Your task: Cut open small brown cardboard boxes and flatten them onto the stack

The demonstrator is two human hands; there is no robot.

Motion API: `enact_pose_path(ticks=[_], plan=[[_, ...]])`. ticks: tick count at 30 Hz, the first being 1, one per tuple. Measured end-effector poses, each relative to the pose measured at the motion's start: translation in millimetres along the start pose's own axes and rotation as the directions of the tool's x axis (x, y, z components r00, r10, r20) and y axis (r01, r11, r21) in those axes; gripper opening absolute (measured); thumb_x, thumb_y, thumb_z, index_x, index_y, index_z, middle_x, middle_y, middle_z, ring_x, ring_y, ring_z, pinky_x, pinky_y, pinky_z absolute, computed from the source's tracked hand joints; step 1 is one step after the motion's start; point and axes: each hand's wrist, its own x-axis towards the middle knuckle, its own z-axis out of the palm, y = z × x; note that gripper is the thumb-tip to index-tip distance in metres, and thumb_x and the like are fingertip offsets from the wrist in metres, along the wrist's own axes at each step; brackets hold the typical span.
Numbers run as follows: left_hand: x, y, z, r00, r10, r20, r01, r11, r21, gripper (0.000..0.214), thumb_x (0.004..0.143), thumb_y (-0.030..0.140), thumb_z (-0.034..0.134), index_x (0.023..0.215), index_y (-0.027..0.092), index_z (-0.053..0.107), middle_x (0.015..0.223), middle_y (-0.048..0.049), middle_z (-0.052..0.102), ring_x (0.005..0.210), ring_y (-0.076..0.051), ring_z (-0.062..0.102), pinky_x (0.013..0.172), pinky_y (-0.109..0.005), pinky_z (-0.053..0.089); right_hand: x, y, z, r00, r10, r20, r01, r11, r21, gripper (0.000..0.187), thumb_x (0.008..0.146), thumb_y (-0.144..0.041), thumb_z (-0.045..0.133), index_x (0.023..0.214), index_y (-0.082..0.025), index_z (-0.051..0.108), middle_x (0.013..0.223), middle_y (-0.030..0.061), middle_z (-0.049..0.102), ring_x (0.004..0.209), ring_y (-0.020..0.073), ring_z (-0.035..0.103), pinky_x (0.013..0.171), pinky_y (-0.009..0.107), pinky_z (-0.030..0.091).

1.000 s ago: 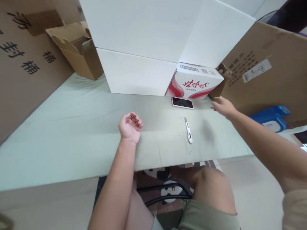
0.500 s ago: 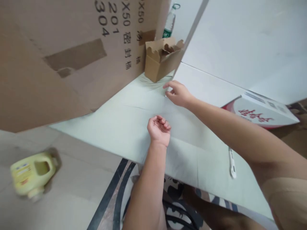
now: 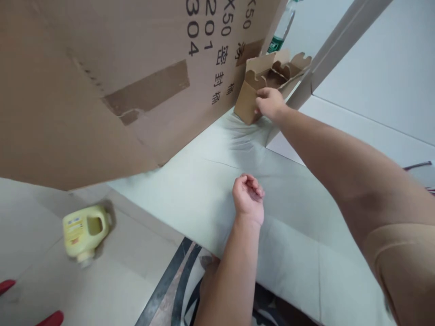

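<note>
My right hand [image 3: 270, 103] is at a small open-topped cardboard box [image 3: 247, 103], its fingers bent and closed on the box's near right side. The thumb and fingertips partly overlap the cardboard. The box has scalloped flaps standing up and stands on the pale green cloth-covered surface [image 3: 190, 194], where the cloth bunches into wrinkles below it. My left hand [image 3: 248, 194] rests palm up over the same cloth, fingers loosely curled, holding nothing.
A large cardboard carton [image 3: 112, 149] with printed characters and brown tape rises on the left. Behind the small box stands a clear bottle with a green label [image 3: 276, 44]. White panels [image 3: 380, 81] border the right. A yellow jug [image 3: 79, 233] lies on the tiled floor.
My right hand has moved forward from the cloth to the small box and closed on its side. The view has shifted left. My left hand keeps its curled pose.
</note>
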Motion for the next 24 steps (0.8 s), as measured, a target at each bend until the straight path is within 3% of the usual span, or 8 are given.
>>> enact_pose_path(ticks=[3,7,9,14,17,20,22,24], plan=[[2.9,-3.5,-5.8,0.951,0.293,-0.099,-0.279,0.952,0.128,0.013,0.081,0.025,0.048,0.069,0.02,0.046,0.06,0.004,0.042,0.052,-0.01,0.042,0.055,-0.023,0.029,-61.4,-13.3,-24.2,1.0,-0.008,-0.023,0.007,0.999,-0.05,0.02,0.081,-0.015,0.062,0.1,-0.018,0.066,0.095,0.0051,0.068,0.083,0.0188,0.07,0.089,0.042,0.061],[0.6,3.5,-19.2,0.684,0.715,-0.148,-0.643,0.686,0.342,0.006,0.083,0.024,0.047,0.081,0.021,0.052,0.086,-0.0011,0.057,0.089,-0.014,0.058,0.08,-0.026,0.04,-192.3,-43.8,-86.8,0.995,-0.007,-0.096,0.003,0.999,-0.047,0.019,0.088,-0.032,0.063,0.102,-0.025,0.052,0.077,-0.002,0.056,0.067,0.0162,0.061,0.067,0.034,0.056],[-4.1,7.5,-22.3,0.628,0.77,-0.11,-0.693,0.618,0.371,0.012,0.087,0.029,0.047,0.091,0.023,0.057,0.103,-0.002,0.061,0.11,-0.015,0.058,0.092,-0.026,0.04,-262.4,-53.1,-123.4,0.989,0.03,-0.148,-0.027,0.999,0.018,0.024,0.091,-0.038,0.061,0.106,-0.03,0.045,0.073,-0.0038,0.051,0.065,0.0174,0.06,0.059,0.032,0.052],[-15.7,-7.4,-15.8,0.735,0.549,0.397,-0.67,0.677,0.305,0.031,0.092,0.05,0.05,0.1,0.025,0.067,0.113,-0.0058,0.07,0.114,-0.023,0.063,0.092,-0.03,0.048,-404.9,-50.6,-199.0,0.991,0.067,-0.114,-0.068,0.998,-0.01,0.019,0.094,-0.045,0.06,0.104,-0.03,0.053,0.082,0.0039,0.065,0.068,0.0221,0.065,0.058,0.038,0.054],[-19.8,-33.7,-11.3,0.722,0.339,0.604,-0.647,0.638,0.416,0.041,0.086,0.062,0.061,0.105,0.027,0.071,0.106,-0.0067,0.073,0.108,-0.025,0.066,0.09,-0.031,0.05,-456.8,-41.4,-221.4,0.983,0.119,-0.14,-0.135,0.986,-0.103,0.014,0.097,-0.042,0.056,0.103,-0.03,0.062,0.075,0.0029,0.062,0.061,0.0208,0.06,0.057,0.04,0.053],[-23.2,-66.0,-8.0,0.632,0.174,0.755,-0.706,0.531,0.469,0.045,0.083,0.068,0.066,0.094,0.025,0.075,0.104,-0.0074,0.073,0.112,-0.026,0.066,0.1,-0.033,0.05,-482.4,-32.5,-229.4,0.937,0.094,-0.336,-0.167,0.966,-0.196,0.023,0.093,-0.043,0.064,0.113,-0.03,0.064,0.091,0.0069,0.062,0.085,0.0264,0.066,0.077,0.047,0.059],[-24.6,-88.3,-6.6,0.592,0.101,0.799,-0.738,0.467,0.488,0.044,0.081,0.067,0.071,0.087,0.023,0.075,0.103,-0.0069,0.072,0.109,-0.024,0.066,0.103,-0.032,0.049,-491.1,-25.9,-231.4,0.85,0.092,-0.518,-0.237,0.946,-0.222,0.051,0.085,-0.046,0.075,0.129,-0.03,0.057,0.123,0.0133,0.058,0.121,0.0341,0.06,0.104,0.058,0.053],[-24.5,-108.4,-6.6,0.616,0.069,0.785,-0.731,0.423,0.536,0.045,0.078,0.066,0.076,0.091,0.023,0.073,0.099,-0.0053,0.069,0.098,-0.02,0.067,0.095,-0.029,0.051,-498.6,-18.2,-232.5,0.79,0.151,-0.594,-0.268,0.957,-0.113,0.08,0.082,-0.047,0.079,0.149,-0.033,0.038,0.142,0.0153,0.05,0.136,0.0352,0.053,0.115,0.061,0.046]])
